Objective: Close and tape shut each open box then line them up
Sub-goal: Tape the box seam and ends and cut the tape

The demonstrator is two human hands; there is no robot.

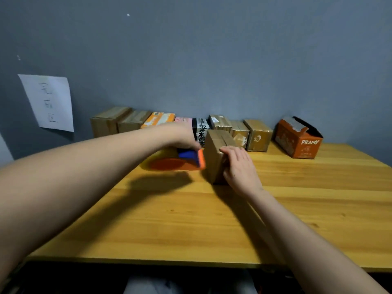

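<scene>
This looks like a small makeshift packing station in a plain room rather than a commercial warehouse. A light wooden surface [212, 219] is pushed against a bare blue-grey painted wall [212, 60], and a row of small cardboard boxes [257, 134] runs along its far edge, with an open orange box printed "PRAMY" [299, 139] at the far right. On the left of the wall hangs a handwritten paper sign [48, 101], its characters too blurred to read with certainty.

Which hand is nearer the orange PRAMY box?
Right. The right hand rests on the brown box, left of the PRAMY box; the left hand, holding the tape dispenser, is farther left.
</scene>
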